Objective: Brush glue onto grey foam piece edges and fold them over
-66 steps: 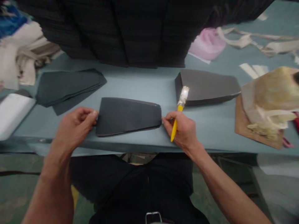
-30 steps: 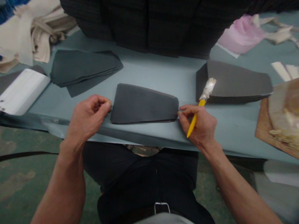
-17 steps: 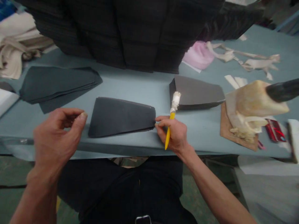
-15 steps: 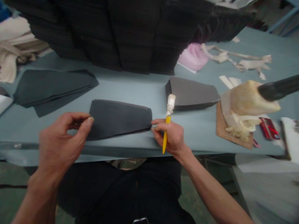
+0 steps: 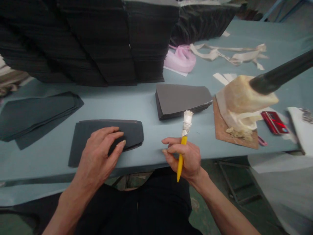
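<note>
A dark grey tapered sheet [image 5: 132, 131] lies near the front edge of the blue-grey table [image 5: 137, 101]. My left hand [image 5: 102, 153] rests flat on top of it, fingers spread. My right hand [image 5: 184, 156] is closed on a yellow-handled brush [image 5: 184, 137], whose glue-caked white bristles point away from me. That hand sits just right of the sheet, apart from it.
A stack of grey sheets [image 5: 182, 99] lies right of centre, more dark sheets [image 5: 36, 112] at the left. Tall black stacks [image 5: 93, 42] fill the back. A glue-crusted lump with a black handle [image 5: 244, 98] sits on a brown board [image 5: 220, 129], beside a red phone [image 5: 274, 121].
My left hand moved from the sheet's left end onto its top and now lies flat. My right hand let go of the sheet's right edge and drew back. The view swung right.
</note>
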The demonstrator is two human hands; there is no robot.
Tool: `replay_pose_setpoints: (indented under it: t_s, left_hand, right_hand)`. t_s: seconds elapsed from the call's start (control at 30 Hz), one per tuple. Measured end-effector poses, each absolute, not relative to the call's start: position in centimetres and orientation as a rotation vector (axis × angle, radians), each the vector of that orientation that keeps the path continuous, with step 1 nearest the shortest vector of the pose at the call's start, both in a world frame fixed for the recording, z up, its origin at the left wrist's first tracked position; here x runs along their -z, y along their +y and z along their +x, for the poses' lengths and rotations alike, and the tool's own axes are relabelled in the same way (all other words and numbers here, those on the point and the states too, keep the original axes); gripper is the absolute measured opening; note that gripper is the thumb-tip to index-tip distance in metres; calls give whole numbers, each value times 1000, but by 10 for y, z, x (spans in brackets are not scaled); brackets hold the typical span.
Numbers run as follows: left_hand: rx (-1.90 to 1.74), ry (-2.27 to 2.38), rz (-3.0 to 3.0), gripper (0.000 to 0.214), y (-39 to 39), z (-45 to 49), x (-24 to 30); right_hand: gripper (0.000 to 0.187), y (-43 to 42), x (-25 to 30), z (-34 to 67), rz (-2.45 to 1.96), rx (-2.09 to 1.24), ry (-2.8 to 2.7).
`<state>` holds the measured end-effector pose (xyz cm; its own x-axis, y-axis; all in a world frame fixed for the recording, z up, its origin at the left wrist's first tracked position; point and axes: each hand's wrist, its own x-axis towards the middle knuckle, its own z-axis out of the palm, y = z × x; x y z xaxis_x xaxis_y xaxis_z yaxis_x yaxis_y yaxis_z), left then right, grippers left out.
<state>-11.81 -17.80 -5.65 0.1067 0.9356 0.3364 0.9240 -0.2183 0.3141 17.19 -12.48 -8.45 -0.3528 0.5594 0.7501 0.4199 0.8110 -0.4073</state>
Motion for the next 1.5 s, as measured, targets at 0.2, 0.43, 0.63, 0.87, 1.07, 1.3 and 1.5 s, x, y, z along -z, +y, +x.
replay_pose_setpoints:
  t_s: [0.2, 0.43, 0.63, 0.87, 1.07, 1.3, 1.5]
  left_hand:
    - [-610, 1930, 2354, 36, -174, -119, 59]
    - [-578, 1973, 2266, 34, -174, -115, 54]
    - [-569, 1967, 2221, 32, -176, -114, 50]
    - [-569, 1966, 2190, 32, -177, -113, 48]
    - [-563, 1986, 2163, 32, -177, -111, 47]
    - [-602, 1983, 2201, 33, -178, -111, 50]
    - [-609, 1988, 2246, 38, -176, -113, 51]
  right_hand:
    - [13, -123, 93, 174, -768, -228, -1955]
    - [13, -121, 96, 176, -791, -256, -1954]
    - [11, -123, 96, 177, -835, -273, -1986]
    - [14, -123, 98, 178, -833, -323, -1995]
    - [13, -123, 98, 178, -848, -281, -2013]
    - [15, -123, 98, 178, -832, -318, -2010]
    - [14, -123, 98, 177, -842, -298, -2002]
